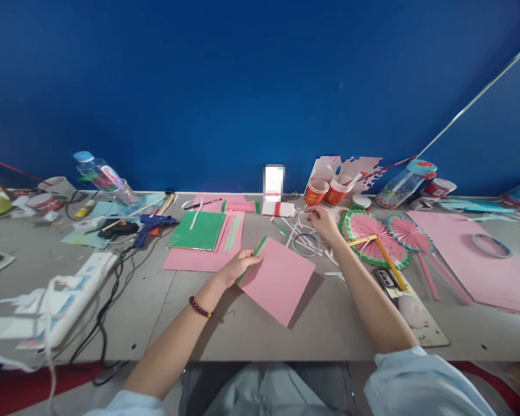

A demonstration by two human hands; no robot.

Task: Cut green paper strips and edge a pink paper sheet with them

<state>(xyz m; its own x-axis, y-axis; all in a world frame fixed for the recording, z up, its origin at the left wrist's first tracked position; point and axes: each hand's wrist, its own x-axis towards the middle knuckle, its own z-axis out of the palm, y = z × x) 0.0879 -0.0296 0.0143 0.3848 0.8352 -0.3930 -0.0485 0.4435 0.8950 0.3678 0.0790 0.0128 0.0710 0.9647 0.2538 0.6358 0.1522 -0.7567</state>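
My left hand (242, 264) pinches a square pink sheet of paper (281, 283) by its green-striped edge. The sheet is tilted and casts a shadow on the table. Above the white paper strips, my right hand (323, 222) has its fingers closed. A pale loop (302, 218) shows beside those fingertips, but what they hold is unclear. Below this hand lies a roll of tape (305, 245). To its right is a watermelon-patterned paper fan (364, 240).
A green pack of paper (197, 230) lies on pink sheets at left. Behind it are a blue glue gun (151, 226) and a tilted bottle (106, 176). Red paper cups (316, 192) stand near the wall. A power strip (78, 297) with cables lies at front left.
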